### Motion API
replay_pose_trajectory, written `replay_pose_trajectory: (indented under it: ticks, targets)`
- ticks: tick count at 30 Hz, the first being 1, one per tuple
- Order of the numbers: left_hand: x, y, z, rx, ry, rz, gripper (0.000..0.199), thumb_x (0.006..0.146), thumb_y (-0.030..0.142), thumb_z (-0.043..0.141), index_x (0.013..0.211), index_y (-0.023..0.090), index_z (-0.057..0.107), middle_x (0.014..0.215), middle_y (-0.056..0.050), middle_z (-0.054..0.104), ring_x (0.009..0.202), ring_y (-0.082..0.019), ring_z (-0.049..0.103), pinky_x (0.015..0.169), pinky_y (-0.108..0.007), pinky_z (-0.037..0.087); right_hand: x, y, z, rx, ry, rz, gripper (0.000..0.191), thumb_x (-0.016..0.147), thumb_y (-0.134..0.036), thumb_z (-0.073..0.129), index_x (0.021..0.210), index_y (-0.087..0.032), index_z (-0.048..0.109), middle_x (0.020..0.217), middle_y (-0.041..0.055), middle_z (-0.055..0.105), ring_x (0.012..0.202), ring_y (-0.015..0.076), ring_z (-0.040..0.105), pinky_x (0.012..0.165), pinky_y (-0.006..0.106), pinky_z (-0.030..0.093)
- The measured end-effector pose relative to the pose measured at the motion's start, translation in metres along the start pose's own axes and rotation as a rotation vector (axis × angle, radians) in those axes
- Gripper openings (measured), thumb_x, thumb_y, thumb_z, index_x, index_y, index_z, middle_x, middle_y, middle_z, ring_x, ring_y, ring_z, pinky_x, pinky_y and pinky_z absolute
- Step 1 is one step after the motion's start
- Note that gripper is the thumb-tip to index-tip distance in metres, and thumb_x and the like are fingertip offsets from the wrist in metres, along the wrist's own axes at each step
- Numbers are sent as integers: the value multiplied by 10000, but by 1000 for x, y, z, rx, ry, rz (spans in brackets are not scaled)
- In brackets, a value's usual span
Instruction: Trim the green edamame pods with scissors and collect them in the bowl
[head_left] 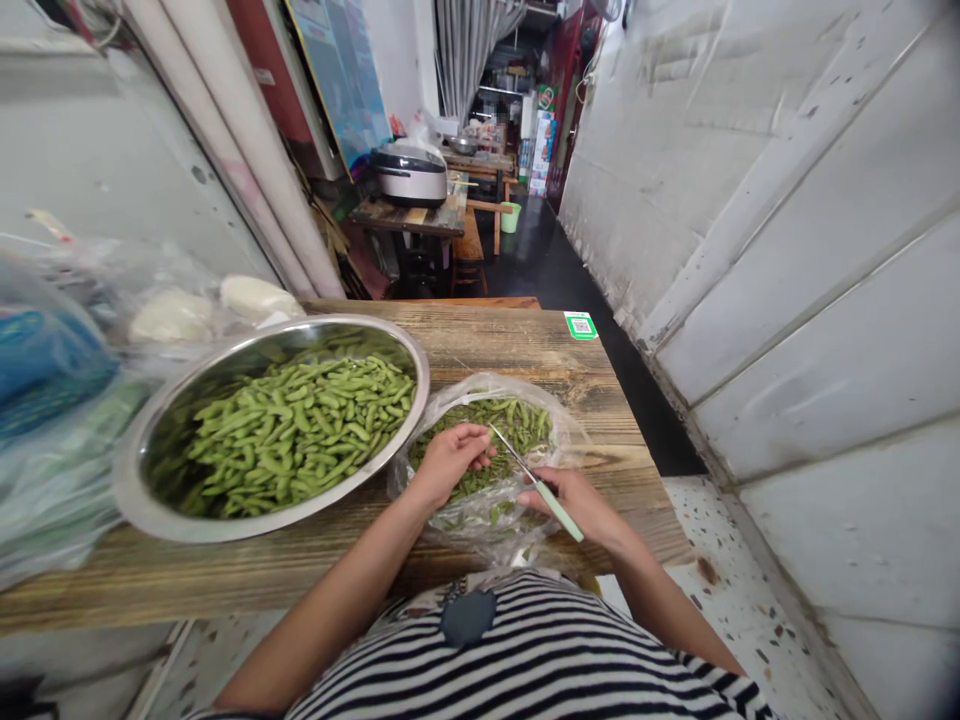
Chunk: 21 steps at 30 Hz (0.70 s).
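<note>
A large steel bowl [418,372] heaped with green edamame pods [296,430] stands on a wooden table [510,345]. To its right lies an open clear plastic bag [480,525] holding more pods [521,425]. My left hand [450,460] is curled above the pods in the bag, and anything in its fingers is hidden. My right hand [570,505] grips a small knife [551,510] with a pale green handle. The knife's thin blade points up and left, its tip close to my left fingertips.
Plastic bags, some blue and some holding white lumps, crowd the table's left side. A green QR code card [581,325] lies at the far edge. A white wall runs along the right. Beyond stand a rice cooker [411,172], another table and a stool.
</note>
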<state>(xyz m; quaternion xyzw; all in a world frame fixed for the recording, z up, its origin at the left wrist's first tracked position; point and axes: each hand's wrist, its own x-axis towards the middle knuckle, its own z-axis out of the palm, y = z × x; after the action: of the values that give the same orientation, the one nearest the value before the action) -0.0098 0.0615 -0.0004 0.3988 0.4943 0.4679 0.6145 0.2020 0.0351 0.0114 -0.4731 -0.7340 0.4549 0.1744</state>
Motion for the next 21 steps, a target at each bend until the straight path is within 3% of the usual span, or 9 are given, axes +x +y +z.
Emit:
replay_pose_trajectory:
  ticks: [5,8,11,14,21]
  targets:
    - [0,2,-1,98,78,67,254,606,346,745,746,149,665,594,4,639,513,-106,535,519,-218,389,2,6,5,-30,8,20,368,786,-501,602,713,-140,606,605,-34,407,587,107,385,545,197,324]
    - [0,3,-2,106,90,23,221,582,291,754,705,147,641,497,48,563,426,-71,451,449,-197,324,4,9,8,-5,10,33,376,777,-507,610,711,-137,610,597,-38,404,573,100,380,552,201,332]
    - [0,5,-2,-27,39,-59,236,583,271,755,699,144,594,501,31,581,436,-78,499,459,-194,366,4,5,7,36,30,27,376,776,-512,615,787,-137,633,616,-29,445,581,105,407,556,207,349]
    - [0,6,-1,-209,49,-76,279,559,253,783,712,138,580,625,-18,653,583,-116,613,573,-220,462,1,-2,4,75,3,24,399,798,-523,590,907,-141,627,621,-21,486,557,107,427,520,205,353]
    - [2,1,-4,-360,135,-44,342,498,246,845,705,130,597,587,32,600,513,-43,519,490,-151,401,-4,-8,5,158,-39,64,431,820,-536,562,989,-142,600,657,-11,519,503,84,423,477,196,344]
